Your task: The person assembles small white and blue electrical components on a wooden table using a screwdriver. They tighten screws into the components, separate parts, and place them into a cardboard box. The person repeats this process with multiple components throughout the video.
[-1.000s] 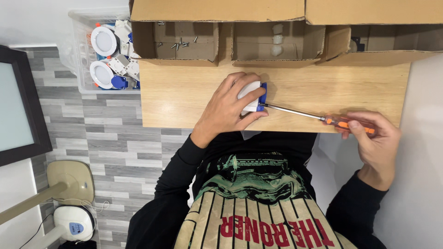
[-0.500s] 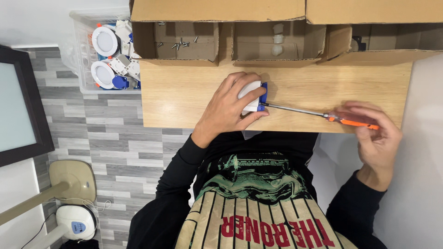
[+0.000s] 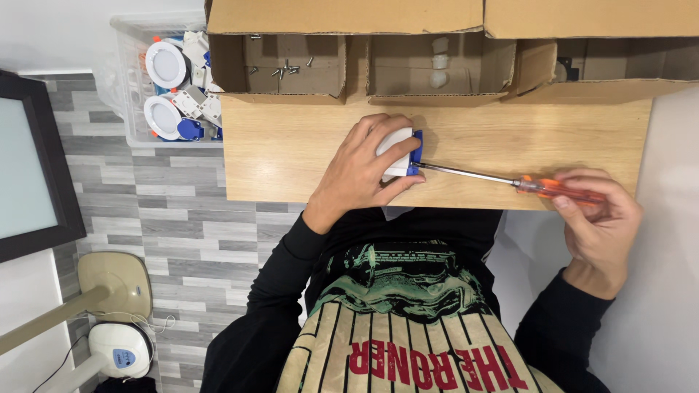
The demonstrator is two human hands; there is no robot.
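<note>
My left hand [image 3: 364, 164] presses down on a small white box with a blue end [image 3: 400, 151], holding it on the wooden table [image 3: 291, 145]. My right hand [image 3: 597, 218] grips the orange handle of a long screwdriver [image 3: 510, 180]. The screwdriver's metal shaft runs left and its tip meets the blue end of the box. Most of the box is hidden under my fingers.
Open cardboard boxes [image 3: 291, 62] line the far side of the table, one holding loose screws [image 3: 280, 69], another small white parts [image 3: 439, 62]. A clear plastic bin [image 3: 131, 87] of round white lamps with blue parts stands at the left. A dark-framed panel [image 3: 29, 160] leans at far left.
My right hand has turned slightly on the screwdriver handle and dropped a little. My left hand and the box have stayed put.
</note>
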